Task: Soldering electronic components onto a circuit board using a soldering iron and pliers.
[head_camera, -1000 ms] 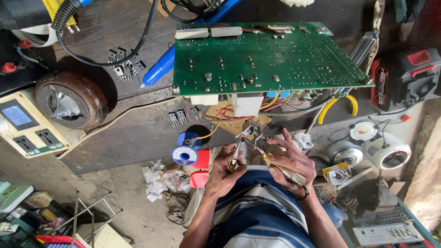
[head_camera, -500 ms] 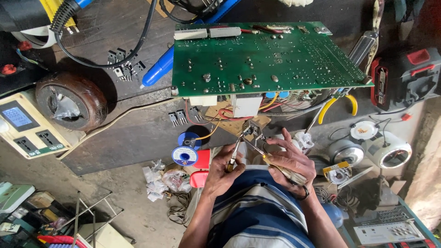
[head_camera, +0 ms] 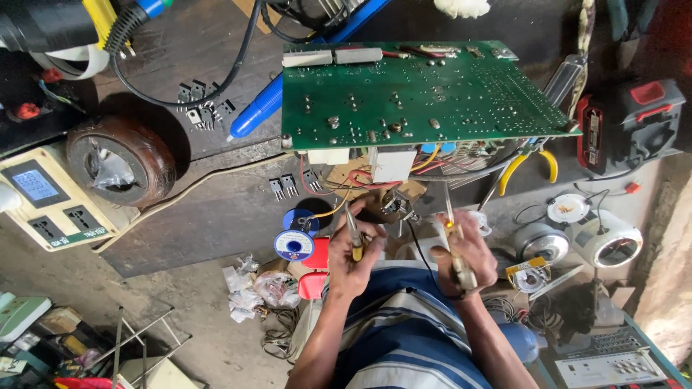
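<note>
The left hand (head_camera: pixel 351 256) has its grip closed around a slim tool with a yellow handle (head_camera: pixel 354 232), its metal tip pointing up and away from the fingers toward a small metal part (head_camera: pixel 398 204) that lies just beyond both hands. The right hand (head_camera: pixel 465 248) has its grip closed around a soldering iron (head_camera: pixel 453 238), whose thin tip rises above the knuckles, a little to the right of that part. Above both grips, a large green circuit board (head_camera: pixel 425 94) stands tilted on the table (head_camera: pixel 216 223), with coloured wires (head_camera: pixel 425 162) hanging beneath its lower edge. Just left of the left hand sits a blue spool of solder (head_camera: pixel 293 245). To the right of the right hand, yellow-handled pliers (head_camera: pixel 530 166) lie near the board's corner
</note>
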